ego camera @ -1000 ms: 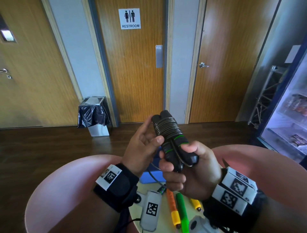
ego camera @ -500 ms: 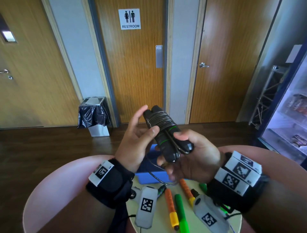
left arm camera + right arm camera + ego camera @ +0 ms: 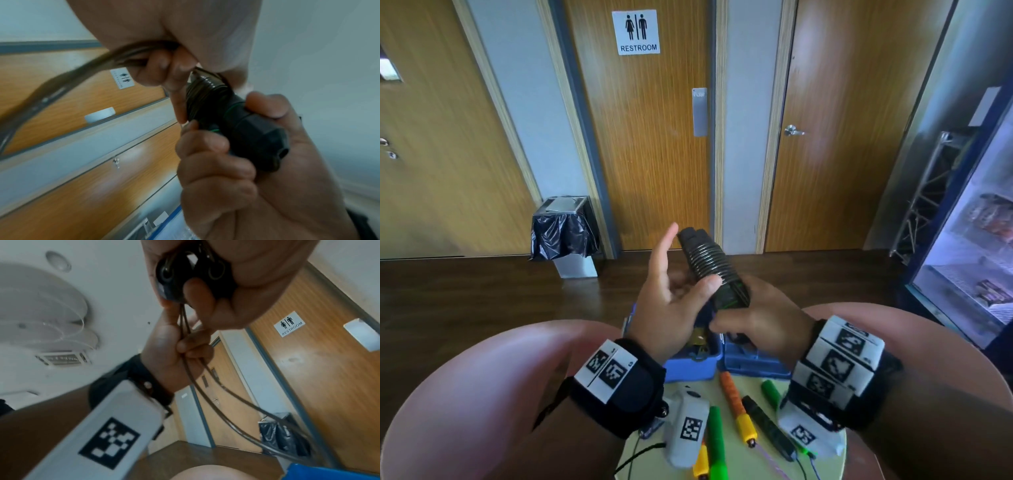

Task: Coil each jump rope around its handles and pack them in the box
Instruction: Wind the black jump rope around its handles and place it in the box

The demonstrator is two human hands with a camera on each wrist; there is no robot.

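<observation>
Two black handles with green rings, the black jump rope [image 3: 708,263] coiled tightly round them, are held up over the blue box [image 3: 751,361]. My right hand [image 3: 755,318] grips their lower ends [image 3: 259,139], back of the hand upward. My left hand [image 3: 674,294] lies against the coil, thumb on the windings and index finger straight up. Its lower fingers [image 3: 185,348] curl round the loose cord [image 3: 213,400], which hangs in a loop toward the box. The box's inside is mostly hidden by my hands.
On the pale round table [image 3: 751,387] near me lie other rope handles: orange [image 3: 732,397], green [image 3: 715,435], black [image 3: 767,425] and a second green one [image 3: 770,390]. Beyond are a dark floor, wooden doors, a bin [image 3: 565,236] and a fridge [image 3: 969,257] at right.
Both hands have come down a little toward the box with the coiled rope. My right hand has rolled over the handle ends, and my left index finger has straightened.
</observation>
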